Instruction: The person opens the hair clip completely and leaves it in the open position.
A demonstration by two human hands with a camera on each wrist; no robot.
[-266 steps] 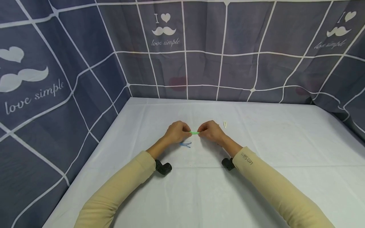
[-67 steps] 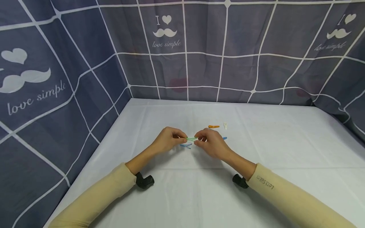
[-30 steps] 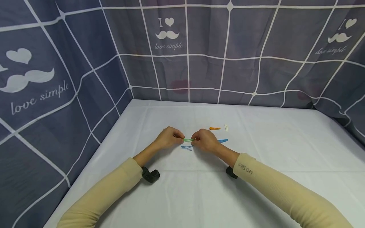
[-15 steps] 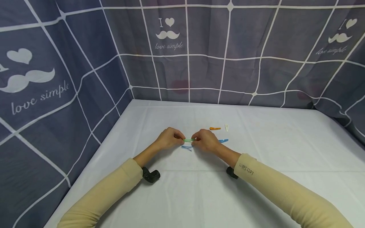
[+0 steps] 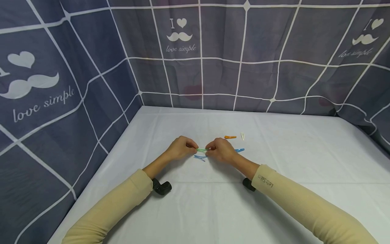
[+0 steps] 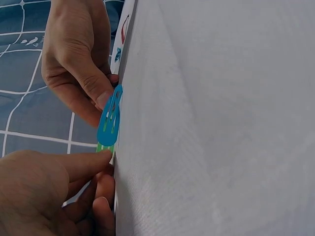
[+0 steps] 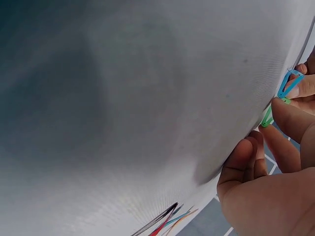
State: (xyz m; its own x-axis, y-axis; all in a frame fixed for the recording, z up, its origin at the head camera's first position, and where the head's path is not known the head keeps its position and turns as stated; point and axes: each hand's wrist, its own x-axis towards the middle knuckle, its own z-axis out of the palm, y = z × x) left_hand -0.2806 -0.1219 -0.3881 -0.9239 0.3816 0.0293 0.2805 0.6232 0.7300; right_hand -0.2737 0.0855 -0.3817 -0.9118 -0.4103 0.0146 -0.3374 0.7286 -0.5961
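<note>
Both hands meet over the white-covered table around a green snap hair clip point(image 5: 201, 149), which lies lengthwise between them. The left hand point(image 5: 181, 148) pinches one end with thumb and fingertips. At the other end, the right hand point(image 5: 221, 150) has its thumb and finger on the clip point(image 7: 267, 115), its prongs spread apart. Just in front of the fingers a blue snap hair clip point(image 5: 200, 157) rests on the table, also spread open. In the left wrist view this blue clip point(image 6: 108, 120) covers most of the green one.
Behind the right hand lie an orange hair clip point(image 5: 230, 137) and a white one point(image 5: 242, 136). Another blue clip point(image 5: 239, 149) shows partly past the right hand. A grid-patterned curtain point(image 5: 219, 78) stands along the table's back and left.
Since the oldest frame the hands and green clip have come slightly nearer, and the orange and right-hand blue clips have come into sight. Over the last second the hands hold nearly still.
</note>
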